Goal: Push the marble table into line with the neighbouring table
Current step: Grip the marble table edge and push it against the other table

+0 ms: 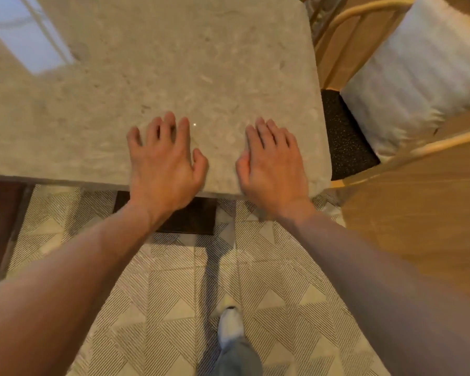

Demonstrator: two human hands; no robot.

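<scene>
hands: left hand, right hand flat on marble table | near edge | patterned rug below

— Underfoot? Pale rug woven in striped triangles, with a dark wooden base standing on it.

— And to the right? Rattan chair holding a white cushion on a dark speckled seat pad, beside a light wood surface.

— Light? Warm overall; bright window reflection at upper left.
</scene>
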